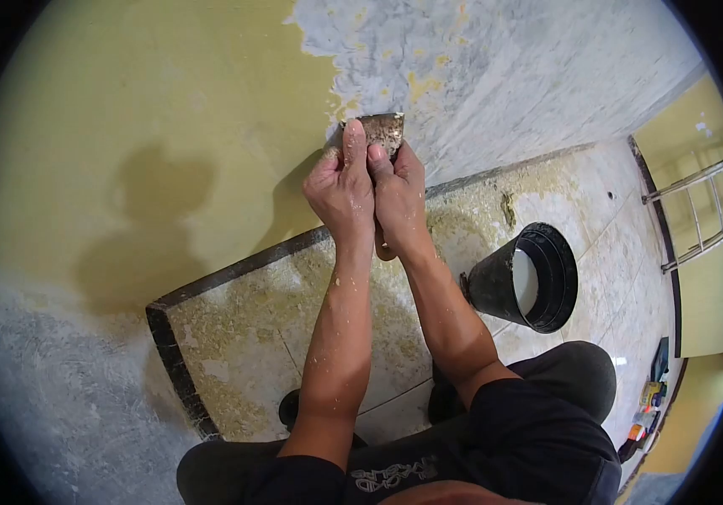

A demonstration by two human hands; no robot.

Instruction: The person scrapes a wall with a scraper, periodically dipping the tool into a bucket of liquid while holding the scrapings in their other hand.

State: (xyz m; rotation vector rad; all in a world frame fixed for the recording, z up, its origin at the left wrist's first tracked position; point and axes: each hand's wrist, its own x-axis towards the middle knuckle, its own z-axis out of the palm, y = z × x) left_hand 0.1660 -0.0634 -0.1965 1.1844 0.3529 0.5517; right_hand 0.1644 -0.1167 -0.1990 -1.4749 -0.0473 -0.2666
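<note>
Both my hands grip one paint scraper (387, 128) with a wide, crusted blade. Its edge meets the wall (235, 76) where yellow paint gives way to bare grey plaster. My left hand (345, 189) is closed round the scraper's left side, its thumb stretched up along the blade. On the other side my right hand (400, 198) is wrapped round the tool, thumb pressed near the base of the blade. The handle's end pokes out below, between my wrists. Paint crumbs stick to my fingers and forearms.
A black bucket (488, 282) holding whitish liquid stands right of my right forearm. Paint scrapings litter the tiled floor (235, 337). A dark skirting strip (244, 267) edges the wall. At far right are a metal ladder (694, 181) and several small containers (649, 402).
</note>
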